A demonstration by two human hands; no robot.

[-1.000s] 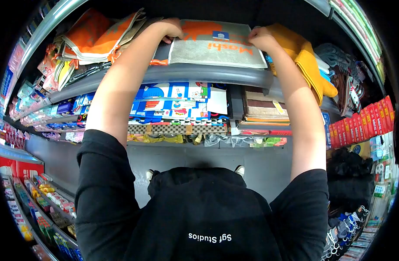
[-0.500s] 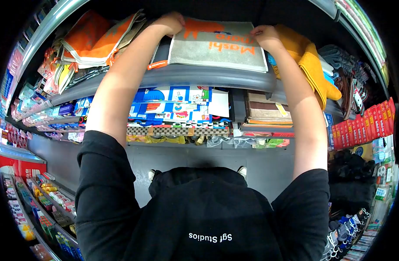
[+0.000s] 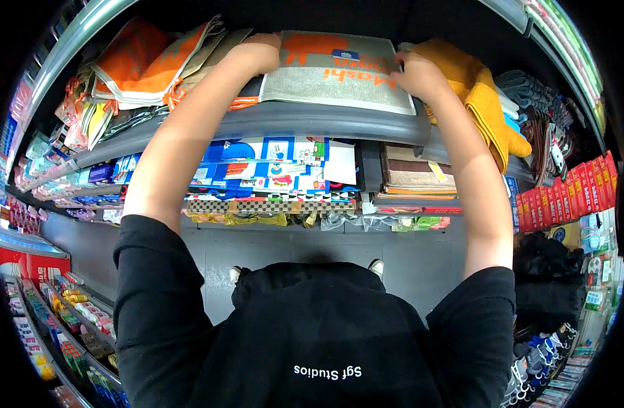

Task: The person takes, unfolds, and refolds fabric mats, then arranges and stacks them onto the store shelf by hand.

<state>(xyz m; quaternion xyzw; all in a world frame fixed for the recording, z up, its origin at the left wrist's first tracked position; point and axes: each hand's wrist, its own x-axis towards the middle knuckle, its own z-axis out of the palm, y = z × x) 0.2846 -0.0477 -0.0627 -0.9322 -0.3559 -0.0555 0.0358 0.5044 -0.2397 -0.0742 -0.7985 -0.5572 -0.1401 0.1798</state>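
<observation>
A grey towel (image 3: 336, 85) with orange lettering and an orange patch lies flat along the front of the upper shelf. A small dark blue label (image 3: 345, 55) shows on it. My left hand (image 3: 263, 53) is closed at the towel's left edge, its fingertips partly hidden. At the right edge, my right hand (image 3: 421, 73) has its fingers curled over the towel's border. A mustard-yellow towel (image 3: 485, 95) lies just beside the right hand. Orange-and-grey folded towels (image 3: 145, 61) are piled left of the left hand.
The dark shelf edge (image 3: 325, 121) runs below the towel. Lower shelves hold blue patterned packs (image 3: 271, 160) and stacked brown towels (image 3: 414, 170). Red packets (image 3: 567, 194) hang at the right. Grey floor (image 3: 434, 248) and shelves of small goods (image 3: 87, 313) lie below.
My left hand has shifted slightly left and down along the towel's left edge. The right hand has moved slightly down, fingers more curled. The blue label shows more fully.
</observation>
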